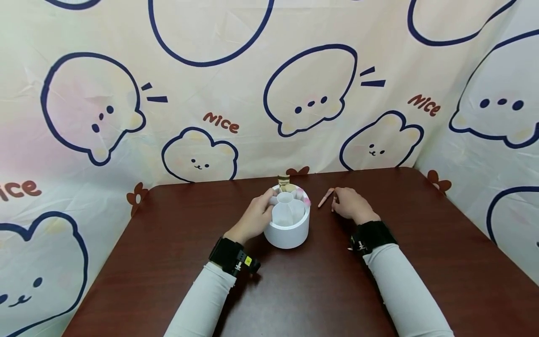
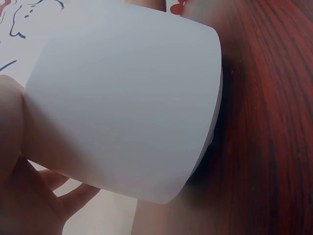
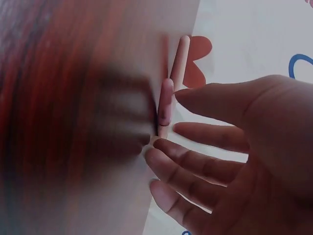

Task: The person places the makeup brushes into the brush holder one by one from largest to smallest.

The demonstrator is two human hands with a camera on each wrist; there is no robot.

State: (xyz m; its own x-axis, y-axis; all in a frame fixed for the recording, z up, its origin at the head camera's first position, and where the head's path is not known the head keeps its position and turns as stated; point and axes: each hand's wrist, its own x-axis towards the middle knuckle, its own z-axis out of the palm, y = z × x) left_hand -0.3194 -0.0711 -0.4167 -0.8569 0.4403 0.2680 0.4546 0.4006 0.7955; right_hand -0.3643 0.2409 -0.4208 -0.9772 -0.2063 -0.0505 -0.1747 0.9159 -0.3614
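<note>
Sleeved forearms reach over the bench. Left hand curls round the white pot, steadying it. Right hand rests beside the pink stick, fingers relaxed, not gripping. Pinch it mid-length, I judge. Only the right wrist view shows fingertips touching it.

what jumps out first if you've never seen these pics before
The white round organizer in the middle of the dark wood table, with the left hand holding its side. Just right of it, the right hand touches a thin pink stick lying on the table, fingers at the stick's end. Behind it all hangs a loud cartoon bear cloth reading "nice".
</note>
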